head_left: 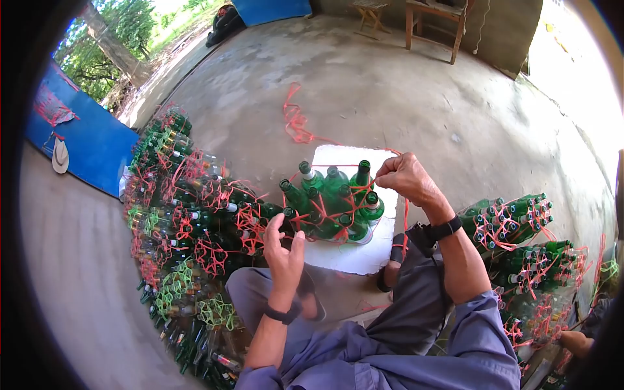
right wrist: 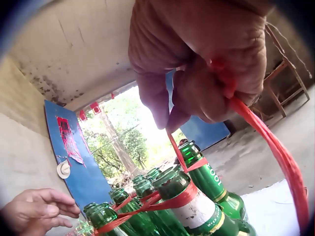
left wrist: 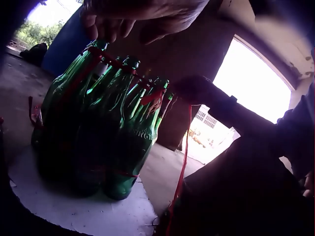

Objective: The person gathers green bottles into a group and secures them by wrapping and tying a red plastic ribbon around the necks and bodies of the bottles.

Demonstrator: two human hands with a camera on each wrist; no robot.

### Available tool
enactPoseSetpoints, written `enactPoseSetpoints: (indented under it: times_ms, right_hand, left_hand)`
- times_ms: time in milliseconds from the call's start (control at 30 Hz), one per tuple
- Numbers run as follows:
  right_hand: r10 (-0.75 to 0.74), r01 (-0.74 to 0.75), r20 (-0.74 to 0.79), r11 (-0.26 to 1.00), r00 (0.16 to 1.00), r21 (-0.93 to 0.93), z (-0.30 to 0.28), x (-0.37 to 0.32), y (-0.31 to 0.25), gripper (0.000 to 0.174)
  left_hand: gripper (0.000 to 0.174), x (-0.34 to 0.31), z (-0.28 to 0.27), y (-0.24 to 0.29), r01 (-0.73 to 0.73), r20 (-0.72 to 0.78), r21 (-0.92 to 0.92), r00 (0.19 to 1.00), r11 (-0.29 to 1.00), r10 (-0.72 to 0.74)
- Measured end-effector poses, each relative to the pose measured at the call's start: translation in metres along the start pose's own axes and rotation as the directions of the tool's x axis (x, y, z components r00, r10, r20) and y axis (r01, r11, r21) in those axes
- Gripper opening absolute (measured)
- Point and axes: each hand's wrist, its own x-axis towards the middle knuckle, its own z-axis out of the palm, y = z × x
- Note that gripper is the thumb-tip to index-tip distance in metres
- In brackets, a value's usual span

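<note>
Several green bottles stand in a group on a white board, with red strap wound between and around their necks. My right hand pinches the red strap above the bottles at the right; in the right wrist view the strap runs from the fingers down to a bottle neck, and another length hangs off to the right. My left hand, its fingers apart and holding nothing, is beside the near left bottles. The left wrist view shows the left hand above the bottle tops.
Tied bundles of bottles are piled at the left, and more bundles lie at the right. Loose red strap trails on the concrete floor beyond the board. A wooden chair stands at the back.
</note>
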Motion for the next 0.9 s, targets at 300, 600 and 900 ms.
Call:
enactPoseSetpoints:
  times_ms: [300, 600, 900]
  right_hand:
    - [-0.036, 0.035, -0.09, 0.999, 0.995, -0.016, 0.01, 0.001, -0.004, 0.019]
    - [0.015, -0.017, -0.057, 0.999, 0.998, -0.034, 0.014, -0.01, -0.003, 0.016]
    - [0.008, -0.009, -0.063, 1.0, 0.998, -0.009, 0.016, -0.012, 0.002, 0.016]
  left_hand:
    - [0.079, -0.016, 0.032, -0.047, 0.198, 0.104, -0.157, 0.977, 0.967, -0.184]
    - [0.077, -0.025, 0.067, -0.061, 0.347, 0.04, -0.196, 0.937, 0.917, -0.346]
    - [0.051, -0.065, 0.073, -0.114, 0.584, 0.094, -0.159, 0.811, 0.796, -0.577]
